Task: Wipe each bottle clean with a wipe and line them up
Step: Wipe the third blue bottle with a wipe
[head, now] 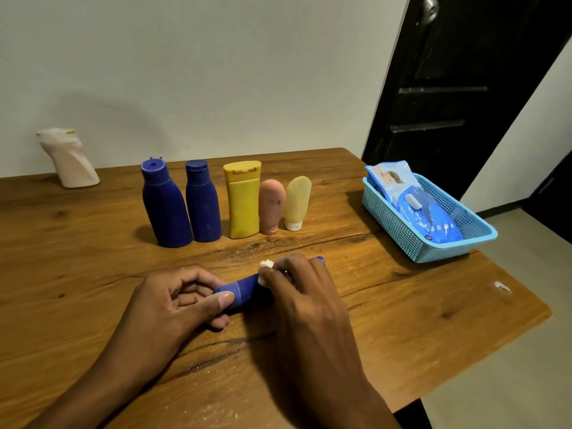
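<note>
Right now, step: you wipe a small blue bottle point(244, 291) that lies on its side on the wooden table point(402, 320), in front of the row.
Left hand: your left hand point(173, 305) pinches the cap end, thumb on top and fingers curled beneath; hold it firm so the bottle cannot roll.
Right hand: your right hand point(297, 292) curls over the body and presses a bunched white wipe point(265, 269) onto it.
Technique: draw the wipe along the length, then turn the bottle with your left hand so every side gets covered, cap seam included.
Row: five bottles stand upright behind, two dark blue bottles point(182, 205), a yellow bottle point(243, 202), a pink tube point(271, 205) and a pale yellow tube point(296, 202).
Placing: stand this one beside the pale yellow tube, level with the others.
Left over: a white bottle point(69, 159) stands well apart at the far left.
Supplies: the wipe pack point(424, 212) sits in the blue basket point(458, 243).
</note>
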